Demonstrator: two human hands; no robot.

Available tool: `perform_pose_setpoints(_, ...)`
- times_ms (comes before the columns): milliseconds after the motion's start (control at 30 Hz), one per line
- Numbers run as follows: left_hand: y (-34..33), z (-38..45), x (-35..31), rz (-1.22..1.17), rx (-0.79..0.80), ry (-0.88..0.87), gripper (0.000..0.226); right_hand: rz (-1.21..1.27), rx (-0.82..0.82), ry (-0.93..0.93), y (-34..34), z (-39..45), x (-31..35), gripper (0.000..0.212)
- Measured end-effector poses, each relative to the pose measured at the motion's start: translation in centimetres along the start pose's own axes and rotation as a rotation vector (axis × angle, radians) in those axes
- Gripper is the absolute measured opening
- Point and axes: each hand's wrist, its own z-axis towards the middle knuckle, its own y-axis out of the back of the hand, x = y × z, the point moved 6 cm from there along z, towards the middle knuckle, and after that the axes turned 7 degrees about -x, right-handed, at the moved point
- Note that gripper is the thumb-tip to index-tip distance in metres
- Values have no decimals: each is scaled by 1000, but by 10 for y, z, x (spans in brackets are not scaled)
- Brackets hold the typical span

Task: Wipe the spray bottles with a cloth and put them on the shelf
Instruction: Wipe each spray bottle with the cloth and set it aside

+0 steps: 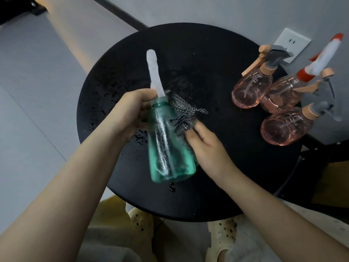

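Wiping in progress: green spray bottle (170, 144) held above bench (207, 53), left hand (130, 110) fingers clamped at neck; right hand (205, 146) fingers pressing cloth (184, 112) against its side; three pink bottles (251, 87) far right, unshelved; shelf unseen.

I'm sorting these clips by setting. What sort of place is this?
Probably a room in a home or small office, not a workshop: a small round black table stands by a plain wall with a power socket, over a pale tiled floor.
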Motion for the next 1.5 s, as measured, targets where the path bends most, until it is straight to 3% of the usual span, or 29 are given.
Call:
perform_pose_setpoints(67, 0, 1, 0, -4, 2, 0, 19, 26, 7, -177, 0, 2, -11, 24)
perform_pose_setpoints(133, 1, 1, 0, 1, -7, 3, 17, 1, -16, -171, 1, 1, -12, 24)
perform_pose_setpoints(233, 2, 1, 1, 12, 6, 2, 22, -254, -45, 164, 1, -4, 5, 22)
perform_pose_setpoints(300, 4, 1, 2, 23, 12, 4, 40, -504, -11, 467, -5, -12, 21, 35)
perform_pose_setpoints(400, 11, 3, 5, 49, -52, 24, 26, -812, 125, 798, -19, -27, 29, 42)
perform_pose_setpoints(533, 12, 5, 7, 112, -63, -5, 16, -1004, 338, 1021, -37, -41, 23, 33)
perform_pose_setpoints(667, 9, 3, 5, 104, -41, -20, 13, -1007, 400, 1063, -39, -45, 21, 31)
perform_pose_setpoints(800, 9, 3, 2, 45, -78, -1, 30, -796, 212, 834, -24, -30, 25, 38)
perform_pose_setpoints(967, 6, 3, 3, -61, -48, 48, 22, -329, 63, 433, -8, -11, 18, 42)
perform_pose_setpoints(1133, 12, 1, -1, -29, -78, 16, 21, 41, 43, 11, -3, 2, -7, 24)
perform_pose_setpoints(1233, 13, -1, -6, -79, -69, 2, 14, 245, 80, -275, -5, 2, -21, 33)
perform_pose_setpoints(1333, 13, -2, -7, -113, -68, 11, 16, 466, 178, -565, -12, -7, -29, 27)
perform_pose_setpoints(1500, 12, -3, -8, -8, -70, -67, 29, 609, 177, -686, -15, -10, -34, 31)
